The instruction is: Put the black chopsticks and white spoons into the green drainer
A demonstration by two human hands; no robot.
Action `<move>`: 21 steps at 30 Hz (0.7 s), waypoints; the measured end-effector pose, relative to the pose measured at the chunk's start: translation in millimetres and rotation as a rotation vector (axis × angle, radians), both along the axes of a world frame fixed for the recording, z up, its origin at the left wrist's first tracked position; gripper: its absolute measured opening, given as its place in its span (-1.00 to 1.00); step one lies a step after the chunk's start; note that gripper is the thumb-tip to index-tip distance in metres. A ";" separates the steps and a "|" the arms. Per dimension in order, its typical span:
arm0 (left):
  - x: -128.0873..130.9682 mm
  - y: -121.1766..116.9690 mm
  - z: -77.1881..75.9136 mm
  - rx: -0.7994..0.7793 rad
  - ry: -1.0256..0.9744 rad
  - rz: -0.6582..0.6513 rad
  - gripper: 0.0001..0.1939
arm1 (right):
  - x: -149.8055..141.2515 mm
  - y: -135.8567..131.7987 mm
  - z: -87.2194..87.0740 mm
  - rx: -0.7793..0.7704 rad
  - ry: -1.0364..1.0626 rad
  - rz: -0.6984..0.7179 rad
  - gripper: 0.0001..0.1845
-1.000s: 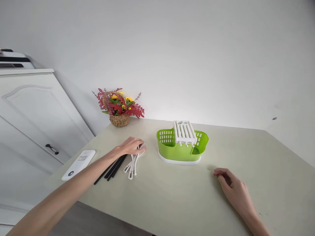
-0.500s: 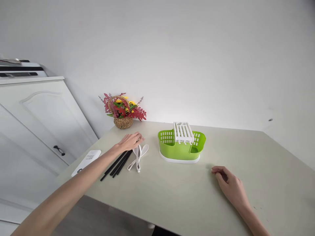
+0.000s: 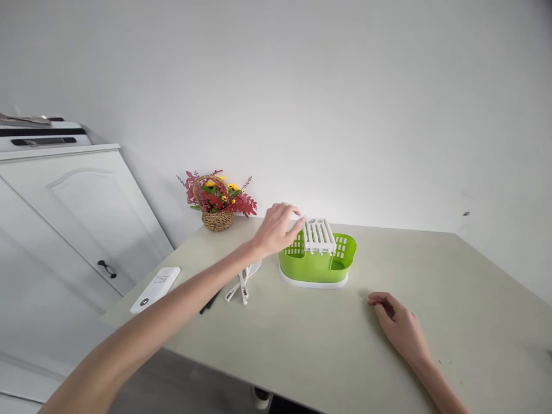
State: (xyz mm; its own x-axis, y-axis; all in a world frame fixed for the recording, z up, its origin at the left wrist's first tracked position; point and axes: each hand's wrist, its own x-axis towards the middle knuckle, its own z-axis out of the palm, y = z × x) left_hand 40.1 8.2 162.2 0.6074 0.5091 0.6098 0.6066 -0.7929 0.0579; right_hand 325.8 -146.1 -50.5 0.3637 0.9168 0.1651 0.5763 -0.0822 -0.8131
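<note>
fingers (image 3: pixel 290 208) of the left hand (image 3: pixel 275 229) were bent, with the thumb reaching toward the white plastic slatted rack (image 3: pixel 319 236) on the green plastic basket (image 3: pixel 314 269). that hand was above the basket's left end, beside the rack; whether its fingertips pinched something pale or met the rack, i could not tell. the right hand (image 3: pixel 399 323) lay on the pale green table (image 3: pixel 323 345), to the right of the basket and apart from it, its fingers loosely curled and its thumb close to the index finger; i could not tell whether those 2 tips touched.

the basket stood upright on a white oval base (image 3: pixel 313 283), with rectangular holes in its walls, and the rack bridged its middle, small hooks along the front edge. partly hidden by the left forearm, white plastic spoons (image 3: pixel 244 287) lay on the table left of the basket, 2 printed handles crossing. the ends of at least 2 slim black sticks (image 3: pixel 210 302) showed beside them. farther left lay a white rectangular box (image 3: pixel 156 290) with dark print. near the wall stood a brown woven basket (image 3: pixel 218 220) of red leaves and yellow flowers. at the far left was a white panelled cabinet (image 3: pixel 81 213) with a black handle (image 3: pixel 106 268).
</note>
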 end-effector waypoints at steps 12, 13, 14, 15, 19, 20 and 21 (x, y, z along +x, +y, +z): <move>36.1 2.6 -32.1 -0.116 0.225 -0.009 -0.40 | -1.3 -1.0 2.1 -0.054 0.013 -0.009 -0.67; 27.2 13.5 -26.3 -0.151 0.266 -0.013 -0.37 | -1.5 -1.0 2.8 -0.061 0.011 -0.012 -0.67; 17.4 24.8 -19.8 -0.189 0.311 -0.010 -0.35 | -1.5 -1.0 3.3 -0.071 0.009 -0.014 -0.67; 7.2 35.9 -13.0 -0.227 0.354 0.001 -0.34 | -1.6 -1.0 3.7 -0.081 0.007 -0.016 -0.67; -29.7 70.4 5.5 -0.301 0.455 0.073 -0.34 | -1.0 -1.5 3.0 -0.101 0.009 -0.018 -0.66; -36.7 76.0 6.6 -0.288 0.445 0.101 -0.33 | -0.8 -1.5 2.5 -0.103 0.007 -0.018 -0.66; -42.6 80.7 6.2 -0.264 0.424 0.133 -0.32 | -0.6 -1.5 2.0 -0.108 0.005 -0.017 -0.66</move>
